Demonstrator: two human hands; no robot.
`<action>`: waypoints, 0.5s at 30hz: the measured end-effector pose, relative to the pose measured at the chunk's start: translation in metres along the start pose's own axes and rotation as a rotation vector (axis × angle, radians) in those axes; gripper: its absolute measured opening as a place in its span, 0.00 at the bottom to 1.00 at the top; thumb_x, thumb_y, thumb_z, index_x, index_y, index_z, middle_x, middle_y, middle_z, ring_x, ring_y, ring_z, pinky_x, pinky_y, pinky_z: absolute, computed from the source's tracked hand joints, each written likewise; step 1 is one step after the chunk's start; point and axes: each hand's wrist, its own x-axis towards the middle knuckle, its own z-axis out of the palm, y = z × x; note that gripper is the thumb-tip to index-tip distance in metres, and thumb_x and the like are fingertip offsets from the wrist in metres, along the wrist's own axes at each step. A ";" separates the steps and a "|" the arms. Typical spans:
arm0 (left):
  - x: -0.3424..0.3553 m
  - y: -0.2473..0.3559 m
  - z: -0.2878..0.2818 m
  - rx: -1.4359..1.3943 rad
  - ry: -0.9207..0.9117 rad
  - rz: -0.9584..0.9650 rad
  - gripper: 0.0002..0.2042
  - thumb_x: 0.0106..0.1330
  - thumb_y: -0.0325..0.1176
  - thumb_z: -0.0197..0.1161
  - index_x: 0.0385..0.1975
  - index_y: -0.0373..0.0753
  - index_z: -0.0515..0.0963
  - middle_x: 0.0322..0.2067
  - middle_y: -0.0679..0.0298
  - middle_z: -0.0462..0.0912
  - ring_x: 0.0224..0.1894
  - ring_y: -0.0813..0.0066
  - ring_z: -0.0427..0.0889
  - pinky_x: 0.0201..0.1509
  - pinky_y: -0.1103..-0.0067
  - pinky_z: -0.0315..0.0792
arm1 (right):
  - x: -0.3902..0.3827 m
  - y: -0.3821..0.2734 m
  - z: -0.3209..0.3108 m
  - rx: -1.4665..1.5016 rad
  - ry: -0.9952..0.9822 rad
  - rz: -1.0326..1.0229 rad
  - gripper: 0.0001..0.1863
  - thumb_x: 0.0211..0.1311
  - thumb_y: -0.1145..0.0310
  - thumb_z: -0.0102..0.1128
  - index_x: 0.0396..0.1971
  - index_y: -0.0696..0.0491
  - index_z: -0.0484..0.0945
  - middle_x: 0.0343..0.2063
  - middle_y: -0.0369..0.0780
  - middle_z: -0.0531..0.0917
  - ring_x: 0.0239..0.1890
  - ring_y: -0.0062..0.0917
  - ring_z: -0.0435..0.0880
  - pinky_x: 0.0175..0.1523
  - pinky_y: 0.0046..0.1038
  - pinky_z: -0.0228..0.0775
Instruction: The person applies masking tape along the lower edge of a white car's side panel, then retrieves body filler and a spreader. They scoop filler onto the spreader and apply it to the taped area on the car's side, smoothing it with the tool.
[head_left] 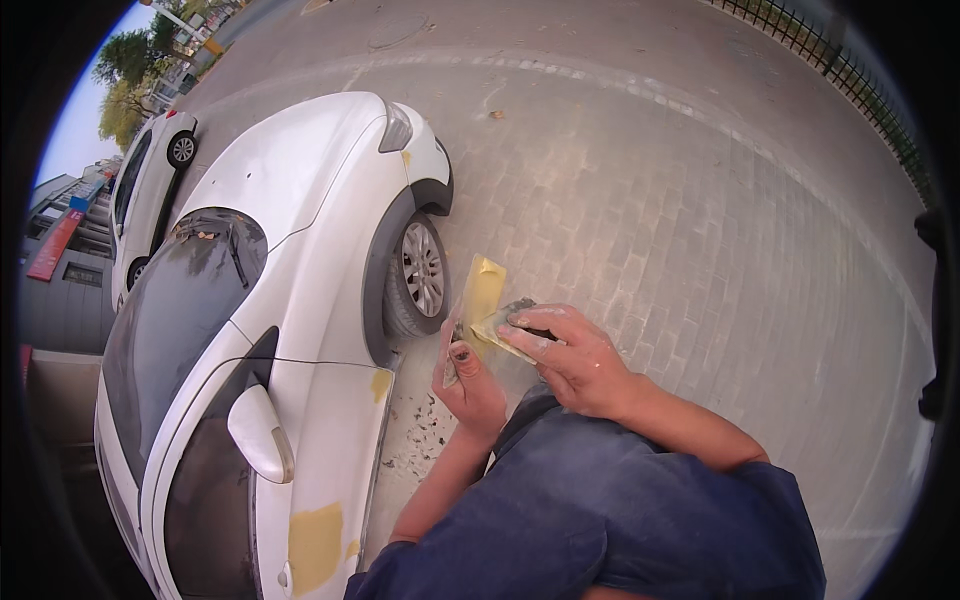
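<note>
My left hand [471,388] grips a flat, pale board [459,318] smeared with yellow body filler [486,288]. In my right hand [578,360] is a putty spreader [497,331], its edge against the filler on the board. Dark grime and pale dust coat the fingers of both hands. To my left stands a white car [318,300], with a large yellow filler patch [316,545] on its door. A smaller yellow patch [381,385] sits near the door's front edge.
The car's front wheel [420,268] is just beyond my left hand. Its side mirror [260,434] sticks out at left. Dark flakes [420,432] litter the paving beside the car. Another white car [148,190] stands farther left, and a black fence [835,60] runs along the far right.
</note>
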 end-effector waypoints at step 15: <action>0.066 -0.023 0.062 -0.552 0.284 -0.295 0.28 0.90 0.50 0.44 0.76 0.33 0.69 0.73 0.55 0.77 0.76 0.59 0.74 0.84 0.61 0.64 | 0.121 0.121 -0.051 0.475 -0.161 -0.066 0.26 0.71 0.81 0.64 0.68 0.52 0.83 0.60 0.46 0.86 0.56 0.42 0.88 0.62 0.35 0.81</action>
